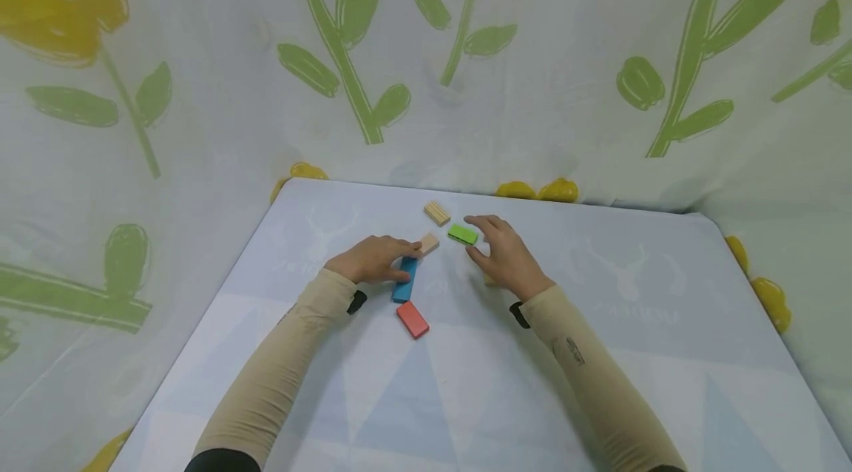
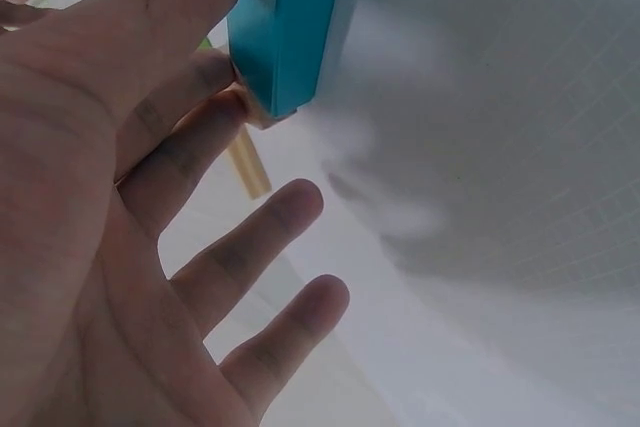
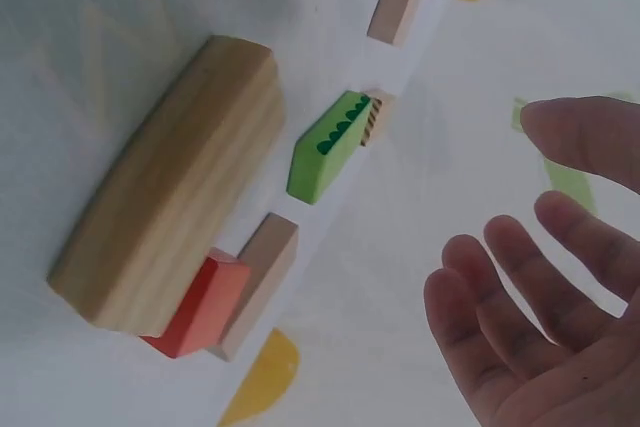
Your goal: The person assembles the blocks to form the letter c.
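Laying-out appears only partial: the blue block [image 1: 404, 282] and pale block [image 1: 429, 245] meet or nearly meet by the left hand [image 1: 374, 260], whose thumb and fingers touch them without confirmable grip, with a red block [image 1: 413, 319] at the blue one's near end, while the green block [image 1: 462, 234] and striped block [image 1: 437, 213] lie separate. The right hand [image 1: 509, 259], fingers spread and holding nothing, hovers about the green block. The pale table [image 1: 665, 368] bears faint triangles; flower-printed white walls [image 1: 220, 50] enclose it.
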Demonstrator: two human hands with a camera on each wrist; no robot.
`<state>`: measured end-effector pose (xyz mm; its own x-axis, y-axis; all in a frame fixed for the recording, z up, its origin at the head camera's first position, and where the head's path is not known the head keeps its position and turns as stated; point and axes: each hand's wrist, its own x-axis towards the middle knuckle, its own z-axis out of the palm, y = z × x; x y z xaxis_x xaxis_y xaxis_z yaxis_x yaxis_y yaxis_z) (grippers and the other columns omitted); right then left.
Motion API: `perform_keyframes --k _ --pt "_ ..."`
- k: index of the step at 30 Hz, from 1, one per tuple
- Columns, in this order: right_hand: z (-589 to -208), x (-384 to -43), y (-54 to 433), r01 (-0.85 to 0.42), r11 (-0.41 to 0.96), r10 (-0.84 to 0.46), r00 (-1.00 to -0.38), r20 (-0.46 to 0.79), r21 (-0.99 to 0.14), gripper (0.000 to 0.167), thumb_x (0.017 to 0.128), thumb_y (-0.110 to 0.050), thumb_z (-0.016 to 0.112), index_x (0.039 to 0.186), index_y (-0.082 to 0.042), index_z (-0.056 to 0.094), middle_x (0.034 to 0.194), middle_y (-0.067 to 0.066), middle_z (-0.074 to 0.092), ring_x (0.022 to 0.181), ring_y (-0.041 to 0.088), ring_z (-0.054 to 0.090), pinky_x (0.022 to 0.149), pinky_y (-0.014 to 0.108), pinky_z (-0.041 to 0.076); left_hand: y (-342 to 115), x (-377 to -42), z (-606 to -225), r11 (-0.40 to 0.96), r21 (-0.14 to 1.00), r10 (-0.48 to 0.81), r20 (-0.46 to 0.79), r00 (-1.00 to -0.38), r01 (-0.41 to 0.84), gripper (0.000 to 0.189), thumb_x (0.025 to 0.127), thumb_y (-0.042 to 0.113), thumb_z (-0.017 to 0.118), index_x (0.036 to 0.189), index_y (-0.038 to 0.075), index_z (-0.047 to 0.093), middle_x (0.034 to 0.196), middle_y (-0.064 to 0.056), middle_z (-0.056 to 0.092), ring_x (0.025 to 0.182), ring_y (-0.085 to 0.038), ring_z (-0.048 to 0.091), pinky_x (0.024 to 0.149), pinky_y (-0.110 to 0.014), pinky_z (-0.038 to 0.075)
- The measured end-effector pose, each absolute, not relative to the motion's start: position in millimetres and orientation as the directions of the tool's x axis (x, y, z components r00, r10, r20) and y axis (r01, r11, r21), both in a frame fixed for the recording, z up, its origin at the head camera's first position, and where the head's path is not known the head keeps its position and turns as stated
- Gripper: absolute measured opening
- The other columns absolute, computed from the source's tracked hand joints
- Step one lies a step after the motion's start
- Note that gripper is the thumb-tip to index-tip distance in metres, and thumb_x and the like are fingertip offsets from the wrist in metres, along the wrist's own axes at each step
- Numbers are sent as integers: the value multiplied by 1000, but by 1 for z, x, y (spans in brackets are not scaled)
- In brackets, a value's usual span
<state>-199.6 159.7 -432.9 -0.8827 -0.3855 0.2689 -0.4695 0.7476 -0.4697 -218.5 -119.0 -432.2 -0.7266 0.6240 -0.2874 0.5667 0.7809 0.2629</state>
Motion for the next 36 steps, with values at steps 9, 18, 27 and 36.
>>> perform_keyframes --k 9,18,27,36 --pt "-420 -209 155 -549 712 -432 -834 345 -437 59 91 -12 77 145 -6 53 139 13 56 125 27 55 104 42 49 -118 -218 -435 779 264 626 -279 -728 569 56 98 35 70 148 17 54 159 2 40 143 -28 42 115 -45 37" --pt "-410 -217 149 -552 705 -426 -831 357 -445 57 93 -12 76 144 -6 53 140 14 55 129 28 53 108 42 46 -118 -218 -435 796 257 605 -296 -740 548 57 98 36 70 149 19 54 159 4 40 144 -26 41 115 -45 37" --pt "-412 -230 148 -544 700 -417 -837 353 -463 56 94 -12 74 146 -7 52 139 14 55 126 28 55 105 42 48 -117 -216 -433 792 255 610 -284 -740 555 57 97 35 70 148 17 54 159 3 41 143 -28 42 115 -46 38" --pt "-425 -241 146 -450 742 -389 -893 228 -497 59 95 -13 74 148 -9 50 145 15 52 133 31 51 110 46 44 -115 -215 -431 797 244 604 -287 -743 553 57 97 36 70 148 18 54 159 3 41 143 -27 43 115 -45 38"
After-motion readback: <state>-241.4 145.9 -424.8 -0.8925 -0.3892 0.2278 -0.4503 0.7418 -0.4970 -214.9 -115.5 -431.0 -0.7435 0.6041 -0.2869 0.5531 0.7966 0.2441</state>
